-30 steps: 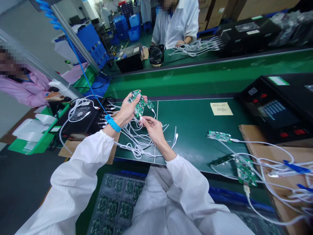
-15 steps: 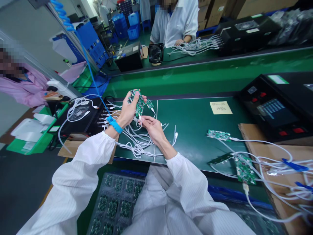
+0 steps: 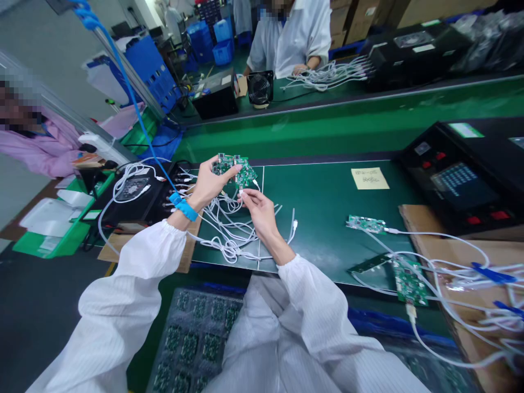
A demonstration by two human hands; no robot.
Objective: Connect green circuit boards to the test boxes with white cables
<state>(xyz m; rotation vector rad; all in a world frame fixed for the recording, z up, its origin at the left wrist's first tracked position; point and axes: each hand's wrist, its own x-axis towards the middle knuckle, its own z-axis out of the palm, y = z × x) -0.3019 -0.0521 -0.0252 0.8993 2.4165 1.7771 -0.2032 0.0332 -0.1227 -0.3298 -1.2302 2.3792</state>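
Note:
Green circuit boards (image 3: pixel 244 173) are raised above the bench, gripped between the thumb and fingers of my left hand (image 3: pixel 208 184). A blue band circles that wrist. My right hand (image 3: pixel 258 212) pinches a white cable plug (image 3: pixel 241 192) at the lower edge of the boards; whether it is fully seated I cannot tell. A second white plug (image 3: pixel 256 183) meets the boards at their right side. Beneath both hands lies a tangle of white cables (image 3: pixel 229 240) on the green bench top (image 3: pixel 319 196).
At left stands a black box (image 3: pixel 135 196) with cables plugged in. A black tester with a screen (image 3: pixel 458 185) is at right. Cabled boards (image 3: pixel 410 281) lie near it, by a yellow note (image 3: pixel 370 178). A tray of boards (image 3: pixel 188 344) sits below the bench edge. Co-workers are across and at left.
The boards have turned to face me more flatly and moved slightly right. My left hand has shifted a little left, its thumb now across the boards. The right hand stays at the plug.

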